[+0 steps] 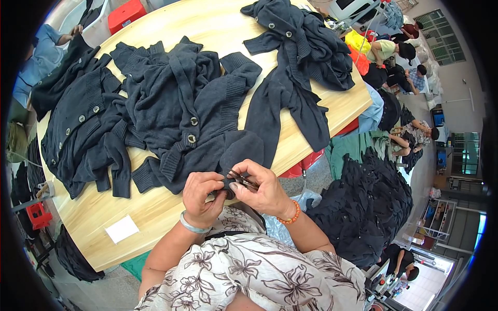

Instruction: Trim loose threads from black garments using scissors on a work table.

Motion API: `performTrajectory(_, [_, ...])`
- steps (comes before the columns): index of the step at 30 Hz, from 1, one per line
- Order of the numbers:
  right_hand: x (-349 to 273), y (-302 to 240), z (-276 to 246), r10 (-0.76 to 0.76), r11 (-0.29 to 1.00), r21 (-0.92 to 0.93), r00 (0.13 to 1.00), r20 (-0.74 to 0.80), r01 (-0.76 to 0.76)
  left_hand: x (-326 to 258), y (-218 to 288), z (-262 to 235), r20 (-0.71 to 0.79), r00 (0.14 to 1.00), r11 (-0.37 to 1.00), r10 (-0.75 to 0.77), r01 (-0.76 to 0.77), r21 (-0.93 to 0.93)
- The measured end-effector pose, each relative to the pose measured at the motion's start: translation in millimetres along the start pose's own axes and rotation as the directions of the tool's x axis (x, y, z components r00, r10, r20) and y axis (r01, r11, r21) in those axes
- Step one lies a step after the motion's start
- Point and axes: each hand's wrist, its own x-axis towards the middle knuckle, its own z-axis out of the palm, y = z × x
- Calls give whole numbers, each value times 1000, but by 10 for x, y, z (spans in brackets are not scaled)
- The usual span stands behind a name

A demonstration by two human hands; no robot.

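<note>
My left hand (200, 197) is closed in a pinch on the edge of a dark knit cardigan (207, 106) lying near me on the table. My right hand (265, 189) grips small dark thread snips (248, 182) between thumb and fingers. The tips of the snips point at the bunched knit between my two hands, at the table's near edge. Fingers hide most of that bit of knit, so I cannot tell whether the blades touch it. Large buttons show on the cardigan's front band.
More dark cardigans lie on the wooden table (88, 228), one at left (85, 140) and one at far right (306, 52). A white paper (122, 229) rests near the left edge. Beside me at right is a large heap of dark garments (358, 207). Another person (44, 65) handles dark cloth at far left.
</note>
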Motion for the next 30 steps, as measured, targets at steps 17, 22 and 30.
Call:
performTrajectory(17, [232,426,-356,168,961,267,913,-372,-68,-95,-61,-5,-64,976,969,-208,196,-153])
performTrajectory(22, [31,474,-43,83,994,80,976,-203,-68,-93,-255,0,-85,723,587,-685,479,-653])
performTrajectory(30, [172,691,195,-20,999,-44,994,-108,15,-16,-579,-160,188,480,87,-857,495,-864])
